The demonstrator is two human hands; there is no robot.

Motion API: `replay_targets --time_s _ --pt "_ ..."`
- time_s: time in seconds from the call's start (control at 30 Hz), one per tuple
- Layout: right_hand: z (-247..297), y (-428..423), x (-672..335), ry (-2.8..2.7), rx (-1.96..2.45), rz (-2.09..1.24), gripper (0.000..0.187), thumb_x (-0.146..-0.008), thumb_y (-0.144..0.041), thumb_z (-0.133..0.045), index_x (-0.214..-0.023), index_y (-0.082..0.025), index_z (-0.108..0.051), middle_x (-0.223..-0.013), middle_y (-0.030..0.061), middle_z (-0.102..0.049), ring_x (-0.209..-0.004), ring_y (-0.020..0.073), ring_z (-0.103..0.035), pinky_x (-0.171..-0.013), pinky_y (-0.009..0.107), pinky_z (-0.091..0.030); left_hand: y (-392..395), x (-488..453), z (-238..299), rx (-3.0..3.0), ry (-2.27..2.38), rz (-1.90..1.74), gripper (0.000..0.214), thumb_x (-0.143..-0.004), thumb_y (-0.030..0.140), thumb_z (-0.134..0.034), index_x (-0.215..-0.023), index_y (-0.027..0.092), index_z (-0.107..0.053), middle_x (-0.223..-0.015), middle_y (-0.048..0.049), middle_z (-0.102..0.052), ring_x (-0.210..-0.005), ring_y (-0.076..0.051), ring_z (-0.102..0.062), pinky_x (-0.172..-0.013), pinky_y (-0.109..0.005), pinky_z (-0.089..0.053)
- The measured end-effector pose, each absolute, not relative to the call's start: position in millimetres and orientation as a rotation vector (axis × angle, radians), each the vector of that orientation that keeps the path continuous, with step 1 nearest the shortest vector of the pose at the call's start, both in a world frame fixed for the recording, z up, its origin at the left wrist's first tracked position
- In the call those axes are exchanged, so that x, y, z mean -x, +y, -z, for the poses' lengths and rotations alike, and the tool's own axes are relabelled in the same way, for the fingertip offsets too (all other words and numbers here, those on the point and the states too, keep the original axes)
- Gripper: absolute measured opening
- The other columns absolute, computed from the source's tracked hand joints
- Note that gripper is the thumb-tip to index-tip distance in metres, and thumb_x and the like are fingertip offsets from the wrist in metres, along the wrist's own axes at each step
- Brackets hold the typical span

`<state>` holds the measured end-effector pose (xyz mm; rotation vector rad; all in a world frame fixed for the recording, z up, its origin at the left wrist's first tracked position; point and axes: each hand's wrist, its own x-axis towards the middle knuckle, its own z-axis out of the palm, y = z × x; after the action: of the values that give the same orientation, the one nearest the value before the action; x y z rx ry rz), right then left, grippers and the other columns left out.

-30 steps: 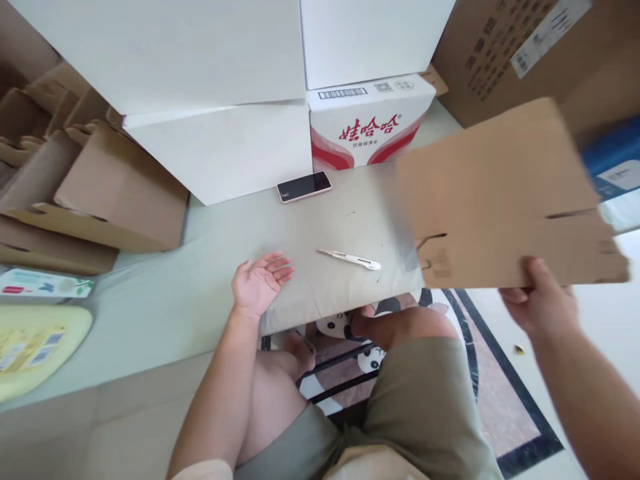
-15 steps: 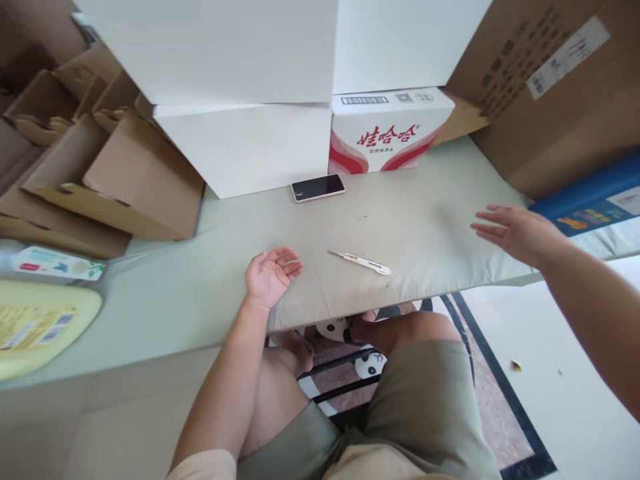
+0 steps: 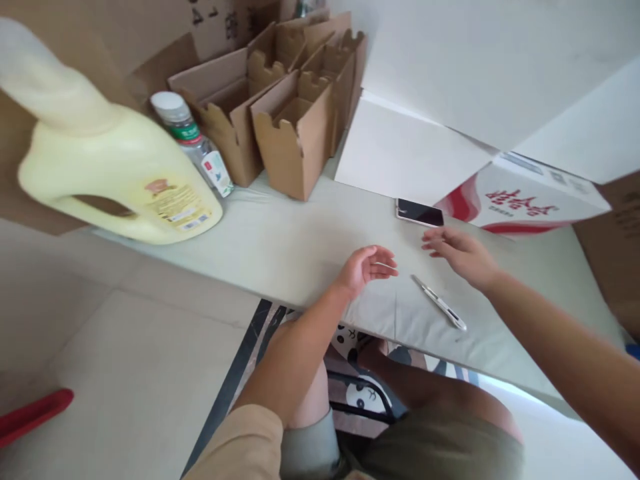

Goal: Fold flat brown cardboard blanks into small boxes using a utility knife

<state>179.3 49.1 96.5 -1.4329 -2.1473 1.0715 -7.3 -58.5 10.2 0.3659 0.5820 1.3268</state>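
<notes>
My left hand [image 3: 367, 267] rests on the grey mat [image 3: 280, 233], palm up, fingers loosely curled, holding nothing. My right hand [image 3: 459, 255] hovers just above the mat to its right, fingers stretched out and empty. A white utility knife [image 3: 440, 303] lies on the mat just below and between the hands. A dark phone [image 3: 420, 213] lies a little beyond my right hand, at the foot of the white boxes.
Several folded brown cardboard boxes [image 3: 295, 113] stand at the back left. A yellow detergent jug [image 3: 110, 180] and a clear bottle [image 3: 193, 140] stand left of them. White boxes [image 3: 450, 80] and a red-and-white printed carton [image 3: 525, 203] line the back right. A red object [image 3: 33, 415] lies on the floor.
The flat cardboard sheet my right hand held a second ago is gone from view. The right hand, now empty, has come left over the mat. My view has swung left.
</notes>
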Motion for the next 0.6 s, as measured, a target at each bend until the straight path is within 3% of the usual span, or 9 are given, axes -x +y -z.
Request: replay_targets --time_s 0.07,0.17,0.3,0.47,0.53,0.6 --pt "-95 56 -110 -2.387 1.199 -0.859 0.030 -0.081 -0.043 -0.062 -0.103 -0.022 -0.063 -0.111 0.0091 -0.067 -0.087 0.0223 -0.069 -0.078 0.043 -0.058 -58 10 -8 -0.382 0.562 -1.323 0.032 -0.075 0.045 -0.055 -0.081 0.015 -0.067 -0.078 -0.0075 -0.070 -0.071 -0.021 -0.070 -0.073 -0.031 -0.047" --pt "-100 59 -10 -2.542 0.764 -0.569 0.039 -0.082 -0.033 -0.060 -0.120 -0.023 -0.057 -0.130 0.0120 -0.058 -0.092 0.0240 -0.067 -0.073 0.041 -0.059 -55 16 -3 -0.410 0.562 -1.309 0.031 -0.073 0.044 -0.057 -0.079 0.015 -0.066 -0.075 -0.0055 -0.069 -0.068 -0.019 -0.069 -0.071 -0.030 -0.046" --pt "-114 63 89 -2.550 0.511 -0.330 0.051 -0.084 -0.030 -0.061 -0.132 -0.029 -0.045 -0.148 0.0077 -0.043 -0.106 0.0279 -0.064 -0.085 0.045 -0.056 -54 25 5 -0.450 0.543 -1.338 0.034 -0.073 0.049 -0.058 -0.079 0.016 -0.065 -0.077 -0.0047 -0.068 -0.070 -0.018 -0.070 -0.068 -0.029 -0.047" --pt "-120 78 110 -2.595 0.725 -0.186 0.029 -0.081 -0.032 -0.067 -0.107 -0.026 -0.058 -0.104 0.0092 -0.066 -0.096 0.0314 -0.064 -0.081 0.048 -0.055 -56 33 1 -0.458 0.647 -1.500 0.029 -0.075 0.045 -0.056 -0.072 0.017 -0.062 -0.067 -0.0032 -0.063 -0.063 -0.016 -0.064 -0.064 -0.028 -0.046" --pt "-121 78 81 -2.579 0.896 -0.103 0.017 -0.081 -0.029 -0.064 -0.097 -0.024 -0.060 -0.088 0.0083 -0.067 -0.087 0.0300 -0.064 -0.079 0.049 -0.054 -57 41 -2 -0.378 0.902 -1.809 0.023 -0.077 0.034 -0.055 -0.061 0.019 -0.053 -0.053 0.0013 -0.050 -0.053 -0.012 -0.052 -0.059 -0.026 -0.041" --pt "-124 70 34 -2.536 0.888 -0.052 0.010 -0.082 -0.026 -0.061 -0.092 -0.023 -0.060 -0.080 0.0049 -0.065 -0.076 0.0244 -0.064 -0.076 0.045 -0.054 -58 53 -2 -0.177 1.209 -2.173 0.030 -0.081 0.025 -0.051 -0.053 0.021 -0.040 -0.048 0.0039 -0.035 -0.049 -0.010 -0.039 -0.055 -0.026 -0.034"
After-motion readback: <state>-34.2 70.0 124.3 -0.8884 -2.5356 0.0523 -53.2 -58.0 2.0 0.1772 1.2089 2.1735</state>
